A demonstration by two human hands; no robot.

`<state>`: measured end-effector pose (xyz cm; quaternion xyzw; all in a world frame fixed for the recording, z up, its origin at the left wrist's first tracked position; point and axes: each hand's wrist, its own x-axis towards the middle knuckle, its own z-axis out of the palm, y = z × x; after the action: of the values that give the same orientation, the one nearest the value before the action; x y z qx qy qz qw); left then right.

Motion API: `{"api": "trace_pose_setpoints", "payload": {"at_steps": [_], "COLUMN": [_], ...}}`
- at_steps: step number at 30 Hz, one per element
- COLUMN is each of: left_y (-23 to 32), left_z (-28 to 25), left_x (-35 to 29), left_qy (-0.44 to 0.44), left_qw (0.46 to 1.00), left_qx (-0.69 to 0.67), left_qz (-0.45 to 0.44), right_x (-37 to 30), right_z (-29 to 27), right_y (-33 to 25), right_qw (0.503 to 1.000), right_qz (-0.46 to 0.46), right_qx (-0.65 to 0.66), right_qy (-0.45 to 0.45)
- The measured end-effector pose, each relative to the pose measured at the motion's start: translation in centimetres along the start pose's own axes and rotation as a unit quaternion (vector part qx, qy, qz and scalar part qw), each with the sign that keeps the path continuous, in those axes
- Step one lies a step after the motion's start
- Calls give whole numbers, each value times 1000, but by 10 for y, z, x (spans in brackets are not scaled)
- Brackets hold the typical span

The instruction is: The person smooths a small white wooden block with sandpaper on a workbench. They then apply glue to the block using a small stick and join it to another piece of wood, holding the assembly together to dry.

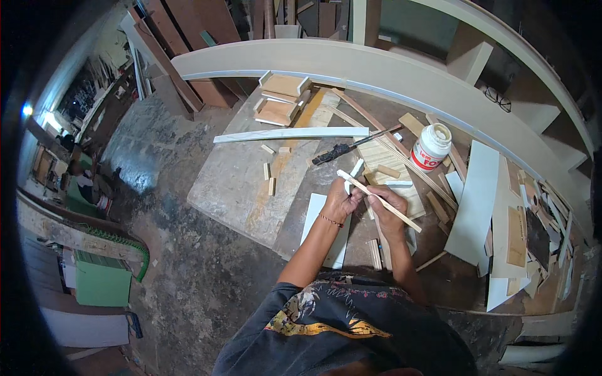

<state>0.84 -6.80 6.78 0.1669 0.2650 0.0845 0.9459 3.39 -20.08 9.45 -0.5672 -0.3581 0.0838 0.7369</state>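
Note:
My right hand (387, 210) is closed on a slim pale wooden stick (394, 211), which slants from upper left to lower right across both hands. The stick's upper left end is whitish. Beside it, my left hand (340, 203) has its fingers curled round a short white-faced wood strip (355, 170) that pokes up past the fingers. Both hands are close together above the worktable (238, 182). A white tub (431, 147) with a red label stands open beyond my right hand. Ahead of my left hand lies a dark-handled tool (335, 152) with a long thin shaft.
Small wood blocks (266, 170) lie on the table's left part. Behind them are a long white strip (291, 134) and small wooden trays (279, 111). White panels (473, 200) and offcuts crowd the right. A long pale board (263, 57) borders the back. A person (88, 185) sits far left.

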Motion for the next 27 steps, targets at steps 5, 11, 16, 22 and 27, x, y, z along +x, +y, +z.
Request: {"api": "trace_pose_setpoints", "payload": {"at_steps": [5, 11, 16, 22, 27], "left_y": [0, 3, 10, 16, 9], "left_z": [2, -9, -8, -2, 11], "left_x": [-1, 6, 7, 2, -9], "left_qy": [18, -13, 2, -59, 3], "left_qw": [999, 1000, 1000, 997, 991], "left_qx": [-21, -18, -14, -25, 111], "left_qz": [-31, 1, 16, 31, 71], "right_x": [-1, -4, -1, 2, 4], "right_z": [1, -6, -14, -23, -20], "right_y": [6, 11, 4, 0, 1], "right_qw": [1000, 1000, 999, 998, 997], "right_qz": [19, -1, -11, -24, 1], "right_qx": [-9, -22, -35, -55, -75], "right_qy": [2, 14, -1, 15, 22]}}
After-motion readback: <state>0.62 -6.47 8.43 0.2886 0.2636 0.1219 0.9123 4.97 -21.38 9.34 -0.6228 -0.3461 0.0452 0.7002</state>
